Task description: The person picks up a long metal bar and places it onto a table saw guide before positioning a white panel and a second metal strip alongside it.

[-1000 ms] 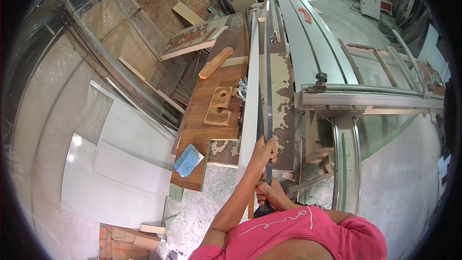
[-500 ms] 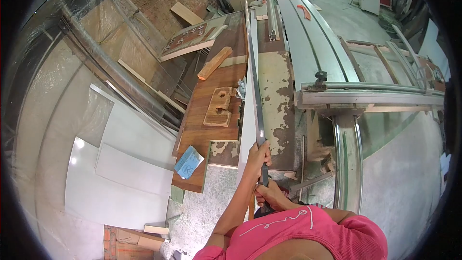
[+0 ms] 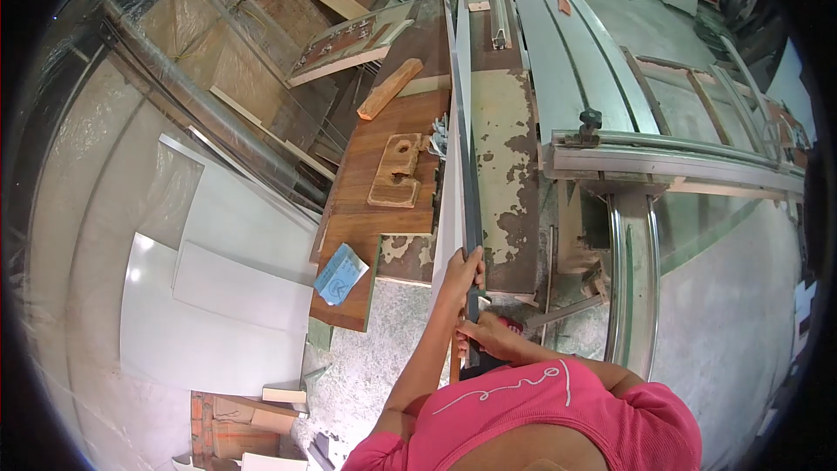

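Observation:
A long, narrow strip (image 3: pixel 471 201) with a dark face runs from near my body to the far end of the bench. Its near part is in both my hands. My left hand (image 3: pixel 462 274) is closed round it, farther forward. Closer to my body, my right hand (image 3: pixel 488 334) grips near its end, with the fingers partly hidden. A white strip (image 3: pixel 452 209) lies alongside on the left. Beneath them is a worn bench top (image 3: pixel 506 209) with peeling patches.
Left of the strips, a brown board (image 3: pixel 349 174) carries a wooden block (image 3: pixel 390 89), a cut-out wooden piece (image 3: pixel 397 179) and a blue packet (image 3: pixel 341 275). At right stand a sliding saw table (image 3: pixel 584 61) and its metal fence (image 3: pixel 680 157). White panels (image 3: pixel 209 314) lean at left.
The view has tipped down slightly. The dark strip has rolled a little, showing a wider dark face near my hands. Both hands keep hold of it, shifted slightly left.

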{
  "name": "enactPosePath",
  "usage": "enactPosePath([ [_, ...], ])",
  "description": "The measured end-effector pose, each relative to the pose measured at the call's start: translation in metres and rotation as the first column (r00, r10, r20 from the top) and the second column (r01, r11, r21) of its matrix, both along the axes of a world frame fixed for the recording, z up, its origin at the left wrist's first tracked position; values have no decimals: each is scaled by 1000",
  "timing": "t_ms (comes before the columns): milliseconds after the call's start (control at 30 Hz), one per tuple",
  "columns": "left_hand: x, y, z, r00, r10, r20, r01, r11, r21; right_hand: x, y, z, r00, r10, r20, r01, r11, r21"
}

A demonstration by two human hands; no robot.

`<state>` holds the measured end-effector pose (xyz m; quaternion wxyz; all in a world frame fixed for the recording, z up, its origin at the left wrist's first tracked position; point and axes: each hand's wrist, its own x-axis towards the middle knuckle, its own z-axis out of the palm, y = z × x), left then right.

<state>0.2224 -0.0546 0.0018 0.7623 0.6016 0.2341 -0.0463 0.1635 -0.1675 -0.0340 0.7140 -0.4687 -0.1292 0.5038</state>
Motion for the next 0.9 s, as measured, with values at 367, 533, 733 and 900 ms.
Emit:
enactPosePath([
  [367, -27, 104, -20, 998, -18, -52, 49, 726, 686, 54, -22, -6, 818, 176, 548, 7, 949, -315],
  [533, -33, 116, -62, 990, 49, -129, 83, 538, 839, 51, -18, -2, 787, 343, 513, -139, 908, -395],
  [733, -43, 67, -37, 977, 40, 208, -210, 35, 977, 40, -9, -64, 887, 320, 331, -153, 883, -444],
  [900, -53, 36, -36, 962, -95, 256, -232, 211, 950, 25, -6, -69, 979, 0, -202, -45, 975, -219],
])
